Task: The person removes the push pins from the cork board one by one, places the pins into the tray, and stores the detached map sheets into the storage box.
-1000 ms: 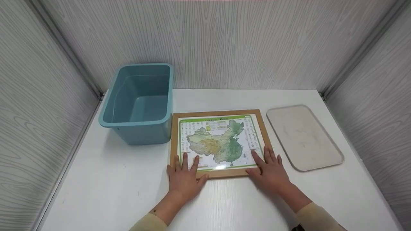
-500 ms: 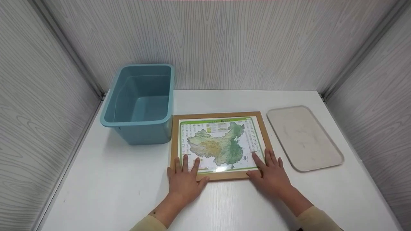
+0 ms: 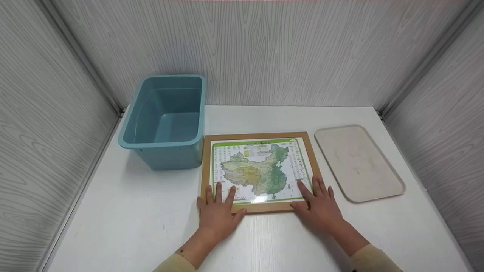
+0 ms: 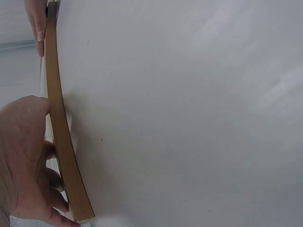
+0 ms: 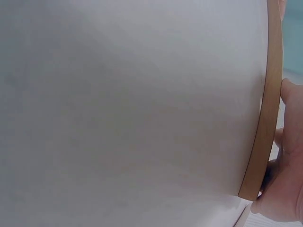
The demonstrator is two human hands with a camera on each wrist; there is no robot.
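A wooden-framed map board (image 3: 259, 170) lies flat on the white table (image 3: 132, 219), just in front of me. My left hand (image 3: 217, 209) rests on its near left corner, fingers straight and spread over the frame and the map. My right hand (image 3: 319, 206) lies the same way on the near right corner. In the left wrist view the frame's brown edge (image 4: 59, 132) runs past my left hand (image 4: 23, 161). The right wrist view shows that same edge (image 5: 265, 118) beside my right hand (image 5: 286, 179). Neither hand curls round anything.
An empty teal plastic bin (image 3: 164, 121) stands at the back left, touching the frame's far left corner. A flat beige tray (image 3: 357, 162) lies to the right of the frame. Grey wood-grain walls (image 3: 264, 49) close in the table on three sides.
The view has shifted very slightly. Both hands stay flat on the frame's near corners, and the frame, bin and tray keep their places.
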